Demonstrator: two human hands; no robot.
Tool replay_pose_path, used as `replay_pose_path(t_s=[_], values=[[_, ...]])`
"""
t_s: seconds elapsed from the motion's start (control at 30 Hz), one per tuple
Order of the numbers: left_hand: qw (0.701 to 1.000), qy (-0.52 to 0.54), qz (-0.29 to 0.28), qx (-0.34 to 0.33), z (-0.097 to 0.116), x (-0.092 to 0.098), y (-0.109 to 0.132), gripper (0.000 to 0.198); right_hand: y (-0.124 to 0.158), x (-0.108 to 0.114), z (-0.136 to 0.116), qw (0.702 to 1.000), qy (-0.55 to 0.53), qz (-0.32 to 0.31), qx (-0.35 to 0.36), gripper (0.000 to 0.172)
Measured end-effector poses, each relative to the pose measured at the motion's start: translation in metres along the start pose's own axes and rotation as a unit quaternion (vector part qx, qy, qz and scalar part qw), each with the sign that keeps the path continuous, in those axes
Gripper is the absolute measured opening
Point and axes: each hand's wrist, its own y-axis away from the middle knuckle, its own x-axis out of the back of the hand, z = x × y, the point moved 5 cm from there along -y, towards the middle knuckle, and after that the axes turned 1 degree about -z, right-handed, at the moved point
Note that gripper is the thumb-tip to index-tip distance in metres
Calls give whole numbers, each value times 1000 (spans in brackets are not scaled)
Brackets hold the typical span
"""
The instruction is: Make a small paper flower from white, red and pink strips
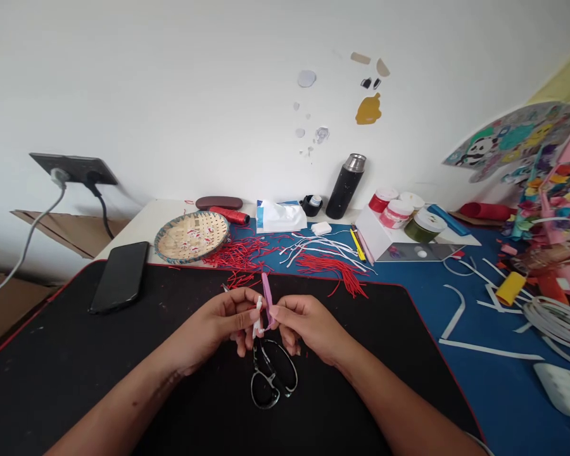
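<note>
Over the black mat, both my hands are raised close together. Between its thumb and fingers my left hand (pixel 230 322) pinches a small piece of white cord (pixel 258 316), which looks knotted, with a hint of red beside it. A slim pink tool (pixel 267 296), whose exact kind I cannot make out, points upward from the closed fingers of my right hand (pixel 300 320). Its lower end is close to the white cord; whether they touch is unclear. Scissors (pixel 265 375) lie beneath my hands, handles toward me, the blades mostly hidden by my left hand.
Cut red cords (pixel 335 269) and white cords (pixel 313 248) lie behind the mat (pixel 361 354). A woven basket (pixel 190 237) and phone (pixel 120 277) are left. At the back stand a tissue pack (pixel 281 217) and black flask (pixel 346 187); jars (pixel 425 226) sit on a box.
</note>
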Motion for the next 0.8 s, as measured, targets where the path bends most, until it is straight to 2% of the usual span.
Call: replay_pose_path(t_s=[0.13, 0.3, 0.5, 0.8], values=[[999, 7, 43, -7, -2, 7, -4, 35, 0, 4, -3, 998, 61, 18, 25, 45], [995, 0, 93, -39, -1, 15, -8, 34, 0, -1, -1, 999, 35, -24, 6, 45], [994, 17, 91, -50, 1, 10, -7, 32, 2, -4, -2, 998, 36, -49, -11, 47], [993, -18, 94, -75, 3, 10, -6, 31, 0, -4, 0, 998, 59, -34, -3, 49]])
